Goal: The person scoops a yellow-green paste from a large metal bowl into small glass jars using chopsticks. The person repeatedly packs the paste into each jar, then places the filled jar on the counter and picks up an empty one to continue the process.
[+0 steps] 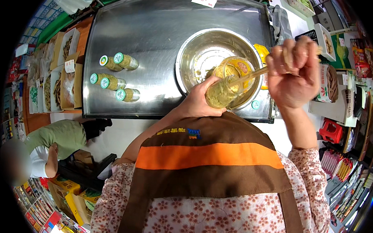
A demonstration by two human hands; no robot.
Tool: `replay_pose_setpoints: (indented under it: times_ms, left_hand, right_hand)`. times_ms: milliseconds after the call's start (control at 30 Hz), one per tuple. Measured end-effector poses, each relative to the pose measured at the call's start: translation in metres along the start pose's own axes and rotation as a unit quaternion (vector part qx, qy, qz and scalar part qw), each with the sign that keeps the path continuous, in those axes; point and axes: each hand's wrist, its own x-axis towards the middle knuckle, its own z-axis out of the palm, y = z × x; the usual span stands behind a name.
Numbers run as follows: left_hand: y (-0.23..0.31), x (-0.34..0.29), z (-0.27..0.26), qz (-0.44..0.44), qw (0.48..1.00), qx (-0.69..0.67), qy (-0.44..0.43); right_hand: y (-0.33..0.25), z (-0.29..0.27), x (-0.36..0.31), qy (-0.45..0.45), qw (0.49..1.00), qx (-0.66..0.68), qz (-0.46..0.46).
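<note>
My left hand (196,101) is wrapped round a glass jar (217,96) of yellow-green paste, tilted at the near rim of a large steel bowl (184,47). Raised to the right of the bowl, my right hand (294,73) grips what looks like a pair of wooden chopsticks (253,75). Their far end slants down to the jar's mouth. Behind the jar, a clear round container with an orange-yellow label (241,67) sits in the bowl with crumbly yellowish food around it. A loose green lid (255,105) lies right of the bowl.
Several filled jars with green-and-white lids (125,61) lie or stand on the left of the steel table (156,40). A price card (204,0) is at the far edge. Another person in a green vest (60,138) is at the lower left. Boxes of dried goods (57,83) line the left.
</note>
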Motion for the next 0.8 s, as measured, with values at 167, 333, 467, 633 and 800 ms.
replay_pose_setpoints:
  times_ms: [167, 333, 467, 633, 800]
  left_hand:
    - [-0.003, -0.001, 0.002, 0.072, 0.995, 0.056, -0.029]
    - [-0.003, 0.0, -0.003, 0.002, 1.0, -0.004, -0.022]
    - [0.0, 0.002, -0.007, 0.0, 0.999, -0.005, -0.035]
    - [0.012, -0.003, -0.005, -0.035, 0.999, 0.009, 0.01]
    - [0.005, 0.002, -0.008, -0.042, 0.997, -0.048, -0.036]
  right_hand:
    - [0.029, -0.008, -0.013, 0.08, 0.992, 0.068, 0.067]
    - [0.004, -0.009, 0.002, 0.012, 0.998, 0.038, 0.054]
    - [0.001, -0.006, -0.004, -0.055, 0.998, -0.037, 0.001]
    - [0.017, -0.015, -0.012, -0.021, 0.998, -0.06, 0.017]
    - [-0.005, -0.003, 0.01, -0.058, 0.997, 0.032, 0.032]
